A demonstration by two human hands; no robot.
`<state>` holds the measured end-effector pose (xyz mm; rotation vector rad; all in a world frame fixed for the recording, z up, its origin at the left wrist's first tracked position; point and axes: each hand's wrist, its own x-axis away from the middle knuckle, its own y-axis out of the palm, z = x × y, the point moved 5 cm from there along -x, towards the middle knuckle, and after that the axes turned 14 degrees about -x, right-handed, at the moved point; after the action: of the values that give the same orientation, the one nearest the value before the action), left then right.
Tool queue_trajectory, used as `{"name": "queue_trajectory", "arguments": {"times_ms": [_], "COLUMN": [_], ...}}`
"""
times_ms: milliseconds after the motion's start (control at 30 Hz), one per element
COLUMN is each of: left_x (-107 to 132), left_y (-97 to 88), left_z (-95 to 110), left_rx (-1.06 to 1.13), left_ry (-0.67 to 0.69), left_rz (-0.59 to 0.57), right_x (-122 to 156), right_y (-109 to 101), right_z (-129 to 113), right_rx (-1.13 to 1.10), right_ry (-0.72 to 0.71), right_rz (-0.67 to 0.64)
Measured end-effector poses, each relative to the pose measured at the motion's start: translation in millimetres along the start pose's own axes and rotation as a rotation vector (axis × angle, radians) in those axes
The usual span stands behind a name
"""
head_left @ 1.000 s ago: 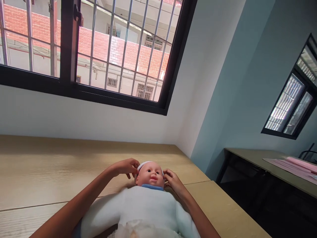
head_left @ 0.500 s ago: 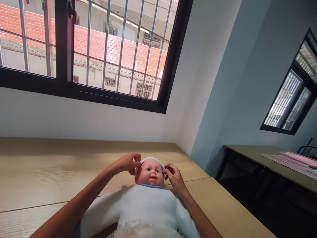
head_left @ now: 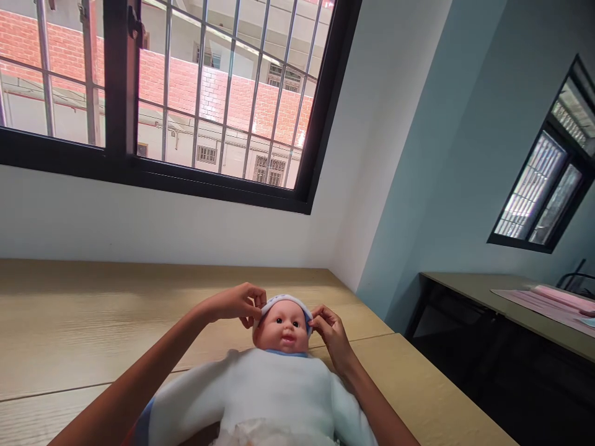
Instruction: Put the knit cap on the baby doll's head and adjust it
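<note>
Baby doll (head_left: 281, 328) on the counter (head_left: 93, 310): left hand (head_left: 235, 303) and right hand (head_left: 330, 334), fingers clamped, hold its light, soft cap (head_left: 283, 301) by the edges.

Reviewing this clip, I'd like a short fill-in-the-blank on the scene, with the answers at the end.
The left hand and right hand pinch the edges of a white fabric cap on the ____ of a vinyl baby doll.
The doll lies on its ____ on a pale wooden table.
Its white padded suit has a ____ collar.
A black-framed window looks out on a wall of red ____.

Missing words: head; back; blue; brick.
</note>
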<state>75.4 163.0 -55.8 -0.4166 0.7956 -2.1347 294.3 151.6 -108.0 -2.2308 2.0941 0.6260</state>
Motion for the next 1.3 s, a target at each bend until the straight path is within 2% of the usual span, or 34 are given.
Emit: {"name": "queue_trajectory", "arguments": {"times_ms": [100, 233, 400, 600, 767, 1067, 1300], "left_x": [0, -2, -2, -4, -6, -6, -5], "left_y": [1.3, 2.0, 3.1, 6.3, 8.3, 9.3, 10.6], "left_z": [-2, -8, -16, -27, -32, -37, -31], "left_rx": [-0.028, -0.073, -0.043, -0.061, -0.088, -0.101, -0.038], "left_ry": [0.002, -0.018, -0.040, -0.080, -0.119, -0.110, -0.017], "left_rz": [-0.046, -0.059, -0.090, -0.126, -0.139, -0.138, -0.130], "right_x": [2, 5, 3, 7, 13, 14, 10], "right_y": [2, 10, 7, 3, -1, -4, -8], "right_z": [0, -1, 8, 30, 38, 39, 42], "right_rx": [-0.076, -0.034, -0.039, 0.013, 0.034, 0.034, 0.013], "right_ry": [0.027, 0.084, 0.195, 0.365, 0.492, 0.550, 0.484], "right_rz": [-0.027, -0.111, -0.044, -0.059, -0.056, -0.070, -0.053]}}
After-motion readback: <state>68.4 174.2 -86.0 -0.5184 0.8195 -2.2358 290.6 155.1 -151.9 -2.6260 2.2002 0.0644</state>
